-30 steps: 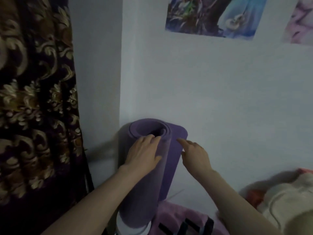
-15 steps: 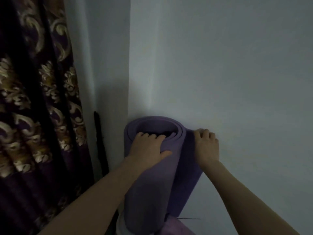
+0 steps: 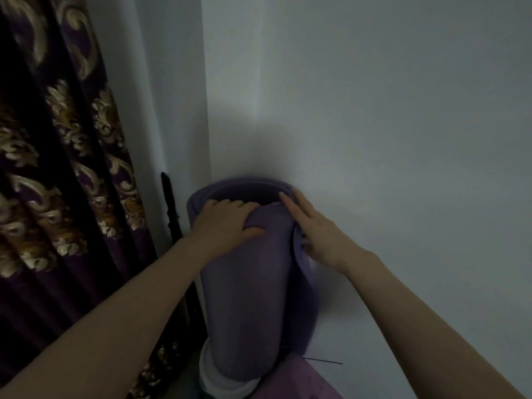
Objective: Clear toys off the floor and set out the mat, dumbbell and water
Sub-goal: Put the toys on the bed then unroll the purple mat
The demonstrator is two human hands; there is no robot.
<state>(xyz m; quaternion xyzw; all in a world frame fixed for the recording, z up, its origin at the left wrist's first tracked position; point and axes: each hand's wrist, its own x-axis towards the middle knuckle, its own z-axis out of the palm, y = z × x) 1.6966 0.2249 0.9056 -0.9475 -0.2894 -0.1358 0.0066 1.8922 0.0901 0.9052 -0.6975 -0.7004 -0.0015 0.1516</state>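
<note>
Rolled purple mat [image 3: 253, 283] upright in wall corner, left hand [image 3: 221, 226] gripping its top edge, right hand [image 3: 319, 234] flat, fingers spread, against its side

A: The rolled purple foam mat [image 3: 253, 283] looks matt and soft, dented and creased where the bare left hand [image 3: 221, 226] presses its rim.

B: And the dark purple curtain [image 3: 57, 168]?

A: Heavy cloth, with a raised gold leaf pattern that has a slight sheen.

B: The wall?

A: The pale painted wall [image 3: 388, 125] is smooth and matt. The thin black stick [image 3: 172, 214] in the corner looks dull; its material is unclear.
</note>
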